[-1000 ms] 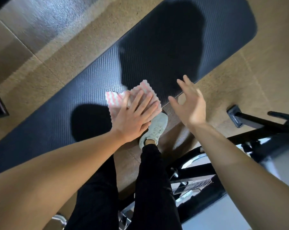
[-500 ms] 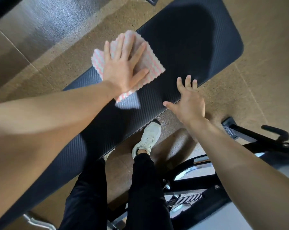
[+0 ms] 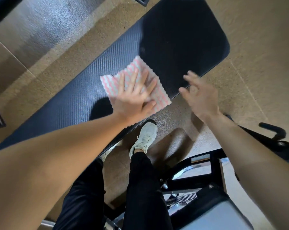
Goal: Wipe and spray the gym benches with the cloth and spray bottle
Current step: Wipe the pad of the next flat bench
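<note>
Straight, spread fingers of the left hand are lying flat on the cloth, pressing it rather than gripping it, likely so the whole palm is driving the fabric across the pad. That hand is working over the near edge of the bench. The pink-striped cloth is lying on the bench's top, its corner reaching that edge. Blurred fingers of the right hand are hanging loosely parted and holding nothing. This hand is hovering just off the bench's near edge, probably for balance. The spray bottle is not showing anywhere around the bench. A white shoe is standing beside the bench's near side.
</note>
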Tool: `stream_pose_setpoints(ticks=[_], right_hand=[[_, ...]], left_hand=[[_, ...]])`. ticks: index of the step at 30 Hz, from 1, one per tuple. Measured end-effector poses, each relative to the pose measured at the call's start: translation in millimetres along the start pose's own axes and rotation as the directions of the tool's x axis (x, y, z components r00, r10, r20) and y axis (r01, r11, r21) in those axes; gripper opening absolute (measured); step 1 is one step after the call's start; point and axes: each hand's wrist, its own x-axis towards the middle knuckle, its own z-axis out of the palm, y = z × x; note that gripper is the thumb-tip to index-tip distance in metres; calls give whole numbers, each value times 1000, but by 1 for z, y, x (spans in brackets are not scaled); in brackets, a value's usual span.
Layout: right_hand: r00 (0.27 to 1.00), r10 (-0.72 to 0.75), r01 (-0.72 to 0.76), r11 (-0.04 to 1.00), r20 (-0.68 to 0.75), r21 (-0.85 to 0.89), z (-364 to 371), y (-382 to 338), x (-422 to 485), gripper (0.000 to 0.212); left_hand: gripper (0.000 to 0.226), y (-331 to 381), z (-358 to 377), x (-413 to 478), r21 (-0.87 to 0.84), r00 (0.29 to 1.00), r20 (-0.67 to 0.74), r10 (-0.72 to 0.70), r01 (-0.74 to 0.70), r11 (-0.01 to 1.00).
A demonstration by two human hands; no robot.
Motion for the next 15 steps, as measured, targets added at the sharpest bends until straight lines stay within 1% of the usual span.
stream_pose_setpoints(ticks=[1,2,3,4,6,9,12,15], right_hand=[[996,5,-10,998,-88,-55,-6,2,9,54],[992,31,-45,992,-126,-115,-11,3,17,63],[993,60,-79,980,-106,-181,-14,4,25,74],[995,83,-94,962,-52,-256,-15,6,32,84],[992,119,-92,921,47,-379,-14,8,39,95],[985,146,-86,885,97,-457,-14,8,44,97],[978,165,-70,833,124,-549,-18,4,52,99],[967,201,-77,815,156,-574,-19,1,58,99]], left_hand=[[77,7,4,-6,4,999,17,34,-34,999],[79,14,9,-11,6,997,41,65,-65,998],[81,20,12,-16,8,994,66,85,-86,996],[81,24,14,-19,9,992,83,92,-94,996],[80,30,15,-20,10,993,93,79,-80,997],[77,33,8,-6,18,994,87,64,-65,998],[71,29,-6,28,-3,998,49,44,-43,999],[77,10,-24,72,29,1000,20,-4,3,1000]])
